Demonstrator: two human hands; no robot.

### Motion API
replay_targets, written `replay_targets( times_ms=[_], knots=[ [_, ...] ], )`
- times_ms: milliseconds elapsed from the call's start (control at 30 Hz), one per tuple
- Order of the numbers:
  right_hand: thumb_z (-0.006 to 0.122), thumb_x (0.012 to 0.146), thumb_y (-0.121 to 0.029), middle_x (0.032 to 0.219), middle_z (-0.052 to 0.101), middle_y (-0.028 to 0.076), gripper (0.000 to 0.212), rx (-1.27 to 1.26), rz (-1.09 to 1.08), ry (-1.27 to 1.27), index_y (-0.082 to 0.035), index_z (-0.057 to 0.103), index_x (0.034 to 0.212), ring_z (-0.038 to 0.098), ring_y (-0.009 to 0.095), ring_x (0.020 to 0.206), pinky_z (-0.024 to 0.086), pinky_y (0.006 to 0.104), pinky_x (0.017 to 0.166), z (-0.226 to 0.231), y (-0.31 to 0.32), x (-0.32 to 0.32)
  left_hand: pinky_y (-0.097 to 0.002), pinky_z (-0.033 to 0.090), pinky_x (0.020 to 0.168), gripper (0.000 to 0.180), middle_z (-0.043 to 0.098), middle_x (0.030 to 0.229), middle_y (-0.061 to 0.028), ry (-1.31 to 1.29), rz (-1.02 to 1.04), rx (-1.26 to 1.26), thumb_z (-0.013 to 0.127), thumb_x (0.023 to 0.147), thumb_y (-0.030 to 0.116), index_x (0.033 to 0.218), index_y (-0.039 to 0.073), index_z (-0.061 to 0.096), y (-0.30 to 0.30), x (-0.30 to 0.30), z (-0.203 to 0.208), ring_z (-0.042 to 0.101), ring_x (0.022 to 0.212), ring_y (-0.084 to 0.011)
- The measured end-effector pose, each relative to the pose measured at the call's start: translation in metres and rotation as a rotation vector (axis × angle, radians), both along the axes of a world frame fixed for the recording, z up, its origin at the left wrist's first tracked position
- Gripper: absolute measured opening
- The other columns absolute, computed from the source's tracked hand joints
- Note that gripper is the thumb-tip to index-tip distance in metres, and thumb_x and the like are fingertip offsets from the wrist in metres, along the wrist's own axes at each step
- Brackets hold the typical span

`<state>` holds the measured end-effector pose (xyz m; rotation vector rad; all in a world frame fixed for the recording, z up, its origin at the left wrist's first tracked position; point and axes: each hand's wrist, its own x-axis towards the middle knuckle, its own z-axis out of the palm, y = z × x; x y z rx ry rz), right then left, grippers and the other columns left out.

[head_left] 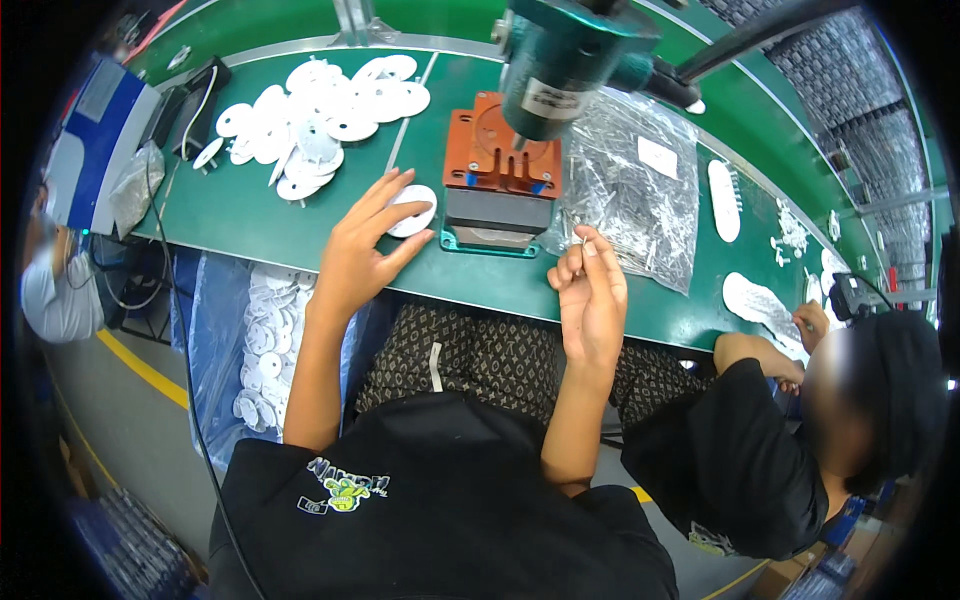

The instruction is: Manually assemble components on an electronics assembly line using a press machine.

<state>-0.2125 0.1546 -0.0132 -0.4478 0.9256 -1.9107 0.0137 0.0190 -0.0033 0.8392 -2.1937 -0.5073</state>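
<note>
A round white plastic disc [424,194] lies on the green tabletop, left of the press. My left hand [362,240] reaches over it with fingers apart, the index finger resting across the disc and the thumb near its lower edge. My right hand [594,305] is raised in front of the bench edge, thumb and fingertips pinched around a small thin metal pin [584,240], mostly hidden. Between the hands stands the bench press [570,70], its dark green head above an orange metal fixture [484,150] with slots, mounted on a black block [495,212].
A heap of white discs [320,115] covers the table's back left. Right of the press lies a clear bag of metal pins [640,190]. An open blue-lined bin [265,350] of discs stands below left. A co-worker [740,450] sits close at right, handling white parts.
</note>
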Motion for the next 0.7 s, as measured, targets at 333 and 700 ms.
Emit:
replay_targets(
  times_ms=[333, 700],
  knots=[
    [0.070, 0.090, -0.002, 0.092, 0.073, 0.010, 0.011, 0.226, 0.125, 0.693, 0.003, 0.069, 0.099, 0.067, 0.012, 0.079, 0.053, 0.0257, 0.073, -0.001, -0.026, 0.073, -0.0416, 0.046, 0.101, 0.032, 0.067, 0.120, -0.0083, 0.011, -0.149, 0.010, 0.078, 0.076, 0.012, 0.106, 0.009, 0.069, -0.002, 0.006, -0.001, 0.059, 0.118, -0.0307],
    [0.068, 0.090, -0.003, 0.089, 0.068, 0.016, 0.012, 0.095, -0.093, 1.242, 0.002, 0.069, 0.100, 0.066, 0.030, 0.078, 0.053, 0.0368, 0.070, -0.003, -0.035, 0.084, -0.0390, 0.052, 0.094, 0.039, 0.064, 0.120, -0.0054, 0.004, -0.199, -0.102, 0.080, 0.068, 0.004, 0.105, 0.010, 0.070, -0.001, 0.007, -0.002, 0.056, 0.118, -0.0295]
  ],
)
